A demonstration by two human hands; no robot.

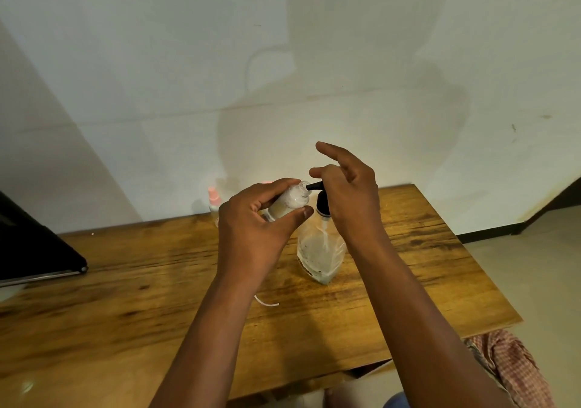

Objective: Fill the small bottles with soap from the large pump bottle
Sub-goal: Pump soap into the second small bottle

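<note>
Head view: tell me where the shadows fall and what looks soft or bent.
Head view: the person's shadow falls on the wall behind the table; the pink-capped small bottle at the back looks soft and washed out; wide-angle bending tilts the wall edges and the table's sides.

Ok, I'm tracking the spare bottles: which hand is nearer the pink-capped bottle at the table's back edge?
Left. The left hand holds a small bottle just right of the pink-capped bottle; the right hand sits farther right.

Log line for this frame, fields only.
step: filling | left hand: holds small bottle tilted at nozzle | right hand: on pump bottle head | table: pink-capped bottle
</note>
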